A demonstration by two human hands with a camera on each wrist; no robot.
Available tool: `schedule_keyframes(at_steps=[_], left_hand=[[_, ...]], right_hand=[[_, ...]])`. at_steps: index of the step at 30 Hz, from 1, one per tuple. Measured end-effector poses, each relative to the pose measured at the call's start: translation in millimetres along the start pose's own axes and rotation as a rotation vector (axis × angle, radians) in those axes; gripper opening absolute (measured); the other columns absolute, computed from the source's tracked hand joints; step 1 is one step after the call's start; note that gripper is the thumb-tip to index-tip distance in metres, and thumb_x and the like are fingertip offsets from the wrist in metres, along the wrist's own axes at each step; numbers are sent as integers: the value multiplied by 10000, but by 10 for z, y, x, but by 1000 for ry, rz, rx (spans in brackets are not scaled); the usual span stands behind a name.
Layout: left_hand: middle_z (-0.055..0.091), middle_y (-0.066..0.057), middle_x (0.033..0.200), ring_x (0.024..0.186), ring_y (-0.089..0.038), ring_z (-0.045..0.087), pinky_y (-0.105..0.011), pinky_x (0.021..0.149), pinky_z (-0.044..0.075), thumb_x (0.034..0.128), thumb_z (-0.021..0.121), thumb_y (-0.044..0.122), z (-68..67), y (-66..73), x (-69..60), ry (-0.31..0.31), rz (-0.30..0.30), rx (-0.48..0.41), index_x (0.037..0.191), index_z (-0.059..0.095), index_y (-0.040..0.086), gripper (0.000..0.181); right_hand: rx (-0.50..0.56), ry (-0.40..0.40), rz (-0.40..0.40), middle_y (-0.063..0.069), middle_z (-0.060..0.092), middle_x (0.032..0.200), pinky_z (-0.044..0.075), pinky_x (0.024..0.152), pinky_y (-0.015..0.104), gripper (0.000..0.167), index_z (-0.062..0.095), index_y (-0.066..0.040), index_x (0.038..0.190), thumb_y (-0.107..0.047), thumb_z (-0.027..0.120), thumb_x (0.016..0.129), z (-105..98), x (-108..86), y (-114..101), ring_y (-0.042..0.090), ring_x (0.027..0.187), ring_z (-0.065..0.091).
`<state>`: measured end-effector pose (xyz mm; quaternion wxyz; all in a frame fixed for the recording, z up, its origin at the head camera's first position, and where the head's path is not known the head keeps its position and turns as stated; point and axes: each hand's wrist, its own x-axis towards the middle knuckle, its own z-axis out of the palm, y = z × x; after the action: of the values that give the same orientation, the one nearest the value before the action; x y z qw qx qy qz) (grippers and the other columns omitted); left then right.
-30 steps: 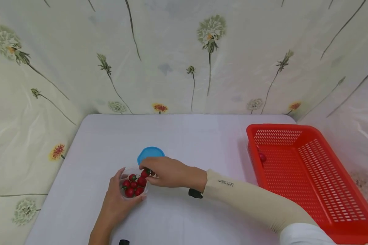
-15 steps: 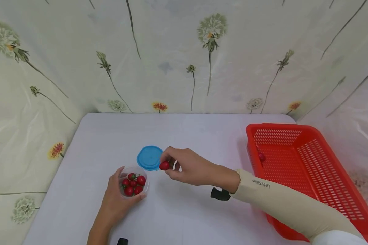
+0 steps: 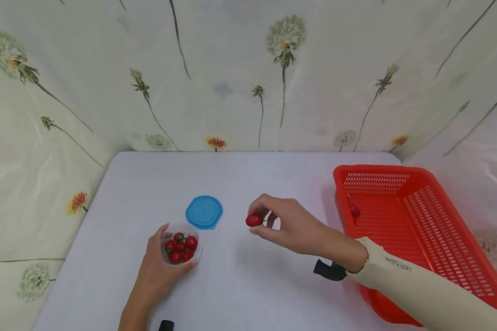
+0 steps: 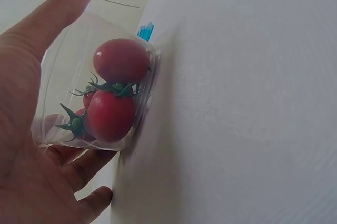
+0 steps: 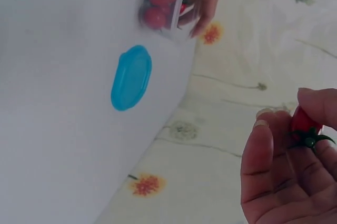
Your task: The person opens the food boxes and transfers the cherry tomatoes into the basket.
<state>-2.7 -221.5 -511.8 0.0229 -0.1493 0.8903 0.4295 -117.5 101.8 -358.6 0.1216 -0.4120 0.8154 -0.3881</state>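
My left hand (image 3: 157, 269) holds a clear round plastic tub (image 3: 184, 227), with thumb and fingers around its sides. Several red cherry tomatoes (image 4: 111, 116) with green stems lie in the tub, some hidden behind others in the left wrist view. To the right of the tub and above the table, my right hand (image 3: 300, 230) pinches one cherry tomato (image 3: 254, 220) between thumb and fingers. Its green stem points toward the palm in the right wrist view. A blue plastic lid (image 3: 204, 212) lies flat just behind the tub.
A large red plastic basket (image 3: 401, 220) with slotted sides stands at the table's right. One small red fruit (image 3: 355, 211) lies inside near its left wall. The white table (image 3: 265, 179) ends at a flower-patterned sheet (image 3: 232, 59) at the back and sides.
My right hand has lifted a cherry tomato out of the tub and carried it right, past the blue lid. My left hand stays on the tub.
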Motion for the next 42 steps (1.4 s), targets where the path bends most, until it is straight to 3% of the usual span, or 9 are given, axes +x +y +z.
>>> schedule_keyframes(at_steps=[11, 20, 24, 32, 37, 42], left_hand=[[430, -130, 1518, 1411, -374, 424, -633, 1030, 497, 719, 924, 575, -7, 14, -15, 14, 19, 0, 1650, 201, 208, 1234], [406, -136, 1546, 1433, -386, 396, -628, 1016, 508, 729, 915, 578, 10, 39, -14, -11, -10, 1, 1659, 169, 221, 1245], [402, -141, 1548, 1434, -392, 390, -640, 1031, 492, 729, 907, 597, -5, 49, -27, -14, -16, 17, 1662, 156, 218, 1256], [405, -146, 1547, 1434, -395, 391, -655, 1047, 472, 731, 911, 587, -14, 59, -31, -16, -2, 4, 1664, 148, 214, 1261], [401, -148, 1550, 1436, -396, 386, -655, 1046, 473, 736, 905, 591, 4, 62, -31, -21, 3, 2, 1666, 140, 214, 1262], [399, -150, 1551, 1434, -401, 388, -654, 1037, 479, 724, 911, 594, -15, 67, -33, -19, -11, 11, 1669, 132, 219, 1281]], right_hand=[[-131, 181, -19, -160, 694, 1109, 596, 726, 266, 378, 713, -271, 1206, -158, 869, 880, -263, -342, 86, 54, 950, 633], [-248, 303, 90, -117, 715, 1103, 576, 647, 245, 444, 725, -215, 1267, -108, 875, 862, -404, -623, 181, 80, 874, 624], [-308, 336, 145, -111, 715, 1053, 565, 606, 233, 388, 723, -198, 1211, -98, 868, 866, -490, -754, 262, 81, 819, 607], [-435, 397, 197, -46, 648, 1102, 576, 677, 210, 406, 715, -181, 1173, -81, 896, 824, -679, -998, 469, 109, 891, 600], [-470, 436, 325, 17, 661, 1108, 529, 692, 175, 449, 682, -136, 1221, -128, 902, 830, -818, -1140, 608, 181, 927, 609], [-451, 428, 467, 120, 670, 1150, 595, 716, 353, 483, 622, -68, 1291, -137, 860, 876, -938, -1237, 817, 288, 957, 623]])
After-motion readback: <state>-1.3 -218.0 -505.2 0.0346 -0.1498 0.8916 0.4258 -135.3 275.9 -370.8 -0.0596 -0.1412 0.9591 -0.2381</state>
